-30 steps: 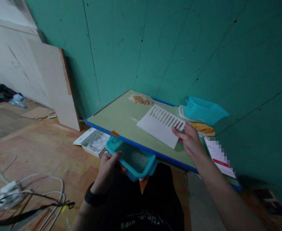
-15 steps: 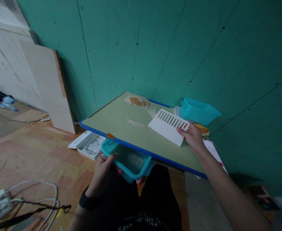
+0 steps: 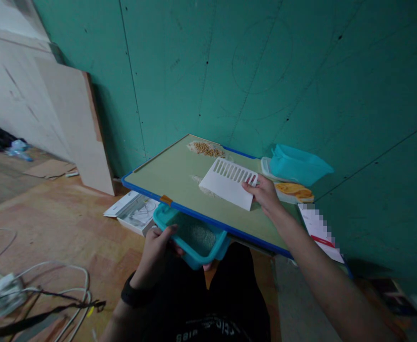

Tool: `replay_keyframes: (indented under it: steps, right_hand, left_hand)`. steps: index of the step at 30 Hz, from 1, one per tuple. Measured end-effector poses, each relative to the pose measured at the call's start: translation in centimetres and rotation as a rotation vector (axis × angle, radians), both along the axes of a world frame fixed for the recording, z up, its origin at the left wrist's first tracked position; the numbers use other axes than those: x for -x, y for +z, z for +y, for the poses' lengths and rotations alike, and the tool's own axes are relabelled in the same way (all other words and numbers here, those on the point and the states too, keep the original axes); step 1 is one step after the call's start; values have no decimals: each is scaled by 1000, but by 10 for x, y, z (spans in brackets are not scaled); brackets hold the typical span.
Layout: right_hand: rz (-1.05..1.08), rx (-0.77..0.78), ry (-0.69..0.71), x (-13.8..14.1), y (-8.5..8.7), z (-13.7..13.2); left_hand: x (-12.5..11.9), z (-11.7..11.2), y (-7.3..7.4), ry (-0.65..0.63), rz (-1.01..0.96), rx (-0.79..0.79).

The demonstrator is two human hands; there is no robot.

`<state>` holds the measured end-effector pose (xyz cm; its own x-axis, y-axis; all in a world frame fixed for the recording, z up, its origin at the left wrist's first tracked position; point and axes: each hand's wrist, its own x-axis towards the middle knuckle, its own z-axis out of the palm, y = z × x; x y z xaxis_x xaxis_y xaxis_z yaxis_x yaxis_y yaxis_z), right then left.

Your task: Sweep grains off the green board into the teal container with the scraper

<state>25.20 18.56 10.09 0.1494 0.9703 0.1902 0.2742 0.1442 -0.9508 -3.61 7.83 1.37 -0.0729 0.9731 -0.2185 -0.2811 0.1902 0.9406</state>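
My right hand [image 3: 261, 192] grips a white flat plastic scraper [image 3: 226, 190] with a row of slots along its upper side. The scraper is tilted over the green tabletop [image 3: 158, 178], partly covering a small strip of pale grains [image 3: 196, 179]. Farther back lies a heap of tan beans [image 3: 208, 150] with pale grains around it. Under the table's front edge, my left hand [image 3: 160, 240] is closed on the rim of a turquoise plastic tub [image 3: 192, 259]. White grains [image 3: 203, 233] lie in the bottom of this tub.
A second turquoise tub [image 3: 299, 164] stands at the table's back right, beside a dish of yellow-orange stuff [image 3: 294, 191] and a paper sheet [image 3: 322, 232]. An open white box [image 3: 135, 213] is on the floor at left. Cables with a power strip [image 3: 5, 294] lie lower left.
My right hand has moved left with the scraper, which now covers more of the pale grain strip. My left hand and the tub stay under the table edge. The view has shifted slightly.
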Motion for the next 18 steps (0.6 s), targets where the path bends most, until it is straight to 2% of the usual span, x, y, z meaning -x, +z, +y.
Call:
replay_keyframes:
  steps: [8,18]
  right_hand:
    - [24,63,50,28,4,7]
    - [128,171,97,41,-1,-22]
  left_hand:
    - [-1,0,4,5,6,-8]
    - [-3,1,3,2,-28,16]
